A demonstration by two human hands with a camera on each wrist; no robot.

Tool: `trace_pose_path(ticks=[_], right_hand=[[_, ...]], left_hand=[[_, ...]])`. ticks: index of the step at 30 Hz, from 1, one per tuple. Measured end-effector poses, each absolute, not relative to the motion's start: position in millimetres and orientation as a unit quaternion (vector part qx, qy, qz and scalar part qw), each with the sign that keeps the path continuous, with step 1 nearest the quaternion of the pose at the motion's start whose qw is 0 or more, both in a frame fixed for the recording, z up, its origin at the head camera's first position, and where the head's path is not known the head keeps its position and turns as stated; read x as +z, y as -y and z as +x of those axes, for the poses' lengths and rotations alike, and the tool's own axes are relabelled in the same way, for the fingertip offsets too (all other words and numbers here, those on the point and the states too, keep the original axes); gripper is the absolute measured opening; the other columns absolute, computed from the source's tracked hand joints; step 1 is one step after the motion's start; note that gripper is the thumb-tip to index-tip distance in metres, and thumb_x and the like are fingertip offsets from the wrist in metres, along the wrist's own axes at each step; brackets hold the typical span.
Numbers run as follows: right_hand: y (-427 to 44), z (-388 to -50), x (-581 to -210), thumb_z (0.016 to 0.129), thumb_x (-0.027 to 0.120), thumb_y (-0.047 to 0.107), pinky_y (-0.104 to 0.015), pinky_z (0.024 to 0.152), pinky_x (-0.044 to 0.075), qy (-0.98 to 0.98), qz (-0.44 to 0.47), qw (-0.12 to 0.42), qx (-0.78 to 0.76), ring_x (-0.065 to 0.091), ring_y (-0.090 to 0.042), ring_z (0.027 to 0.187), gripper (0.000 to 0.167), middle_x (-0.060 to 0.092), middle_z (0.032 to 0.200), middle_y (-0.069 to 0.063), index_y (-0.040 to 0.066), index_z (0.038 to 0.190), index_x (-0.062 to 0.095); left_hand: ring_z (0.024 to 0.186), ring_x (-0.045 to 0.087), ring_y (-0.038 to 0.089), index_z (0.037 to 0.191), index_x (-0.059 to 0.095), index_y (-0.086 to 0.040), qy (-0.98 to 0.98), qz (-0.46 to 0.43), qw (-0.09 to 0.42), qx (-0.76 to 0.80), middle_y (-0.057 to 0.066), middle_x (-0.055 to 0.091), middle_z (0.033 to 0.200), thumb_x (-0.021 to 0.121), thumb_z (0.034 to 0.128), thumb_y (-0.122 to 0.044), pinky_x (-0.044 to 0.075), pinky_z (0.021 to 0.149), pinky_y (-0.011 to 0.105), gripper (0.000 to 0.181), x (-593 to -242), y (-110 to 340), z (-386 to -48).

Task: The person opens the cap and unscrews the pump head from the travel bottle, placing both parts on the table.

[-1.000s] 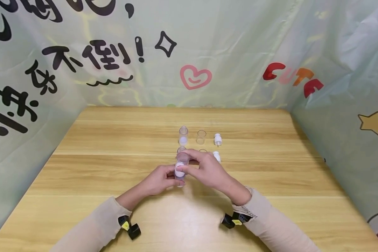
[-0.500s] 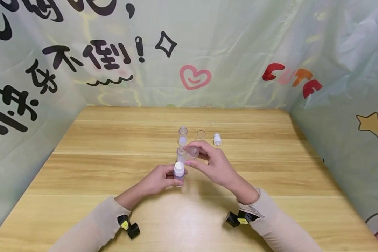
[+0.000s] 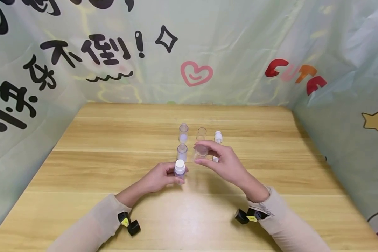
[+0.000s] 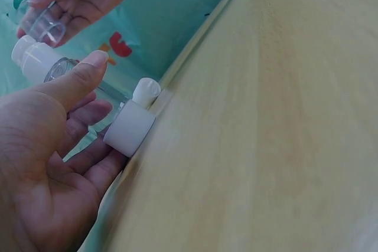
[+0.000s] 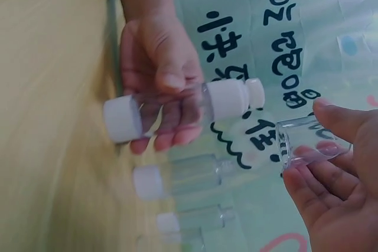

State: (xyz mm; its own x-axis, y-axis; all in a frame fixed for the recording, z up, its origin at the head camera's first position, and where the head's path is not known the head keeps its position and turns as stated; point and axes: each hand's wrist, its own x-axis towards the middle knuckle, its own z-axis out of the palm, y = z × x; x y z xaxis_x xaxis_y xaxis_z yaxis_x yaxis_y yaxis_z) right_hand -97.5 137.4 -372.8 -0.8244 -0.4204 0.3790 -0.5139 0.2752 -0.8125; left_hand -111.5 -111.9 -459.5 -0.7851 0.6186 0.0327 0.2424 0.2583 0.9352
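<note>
My left hand (image 3: 159,178) holds a clear pump bottle (image 3: 179,171) upright near the table's middle, thumb on one side and fingers on the other. The bottle has a white base (image 5: 122,119) and a white pump head (image 5: 230,98) on top. To its right, my right hand (image 3: 225,162) pinches a clear cap (image 3: 201,151) between thumb and fingers, raised above the table and apart from the bottle. In the right wrist view the cap's open rim (image 5: 283,146) faces the pump head.
Behind the held bottle stand two clear bottles without pumps, a nearer one (image 3: 182,152) and a farther one (image 3: 183,133). Another clear cap (image 3: 202,133) and a white pump (image 3: 218,136) stand to their right. A second white pump (image 3: 215,159) is partly hidden by my right hand.
My right hand has moved the clear cap from over the bottle's pump head out to the right, leaving the white head uncovered. My left hand stays in place with the bottle.
</note>
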Motion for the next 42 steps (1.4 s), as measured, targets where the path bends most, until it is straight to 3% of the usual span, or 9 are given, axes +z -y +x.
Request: trace_pose_path(ticks=[7,19,35,42], right_hand=[[-149,-98,-379,0.086,0.077,0.014,-0.028,0.088,0.055,0.817,0.288,0.024,0.499,0.065,-0.018,0.103,0.041,0.068,0.116,-0.007,0.008,0.124,0.062],[-161,-97,-395,0.082,0.080,0.014,-0.029,0.090,0.054,0.835,0.287,-0.015,0.469,0.065,-0.018,0.100,0.043,0.065,0.113,-0.004,0.003,0.120,0.063],[-167,-102,-414,0.084,0.078,0.023,-0.033,0.093,0.053,0.862,0.309,-0.077,0.396,0.063,-0.017,0.105,0.045,0.066,0.112,0.002,0.008,0.123,0.062],[-163,-101,-416,0.083,0.080,0.021,-0.031,0.090,0.054,0.882,0.302,-0.089,0.352,0.063,-0.013,0.100,0.042,0.066,0.109,0.004,0.011,0.121,0.064]], left_hand=[[0.103,0.066,0.017,0.119,0.067,-0.003,-0.763,0.278,0.179,0.556,0.010,0.069,0.116,0.077,0.0855,-0.016,0.053,0.089,0.026,0.038,-458,111,-112],[0.104,0.066,0.020,0.119,0.066,-0.002,-0.758,0.275,0.179,0.563,0.011,0.068,0.118,0.077,0.0850,-0.014,0.053,0.091,0.027,0.038,-460,110,-110],[0.103,0.066,0.022,0.120,0.065,0.001,-0.753,0.266,0.182,0.574,0.015,0.067,0.118,0.076,0.0848,-0.010,0.053,0.091,0.027,0.038,-458,109,-111],[0.105,0.066,0.023,0.120,0.065,0.000,-0.753,0.270,0.180,0.572,0.015,0.067,0.119,0.077,0.0852,-0.012,0.053,0.091,0.027,0.038,-459,110,-111]])
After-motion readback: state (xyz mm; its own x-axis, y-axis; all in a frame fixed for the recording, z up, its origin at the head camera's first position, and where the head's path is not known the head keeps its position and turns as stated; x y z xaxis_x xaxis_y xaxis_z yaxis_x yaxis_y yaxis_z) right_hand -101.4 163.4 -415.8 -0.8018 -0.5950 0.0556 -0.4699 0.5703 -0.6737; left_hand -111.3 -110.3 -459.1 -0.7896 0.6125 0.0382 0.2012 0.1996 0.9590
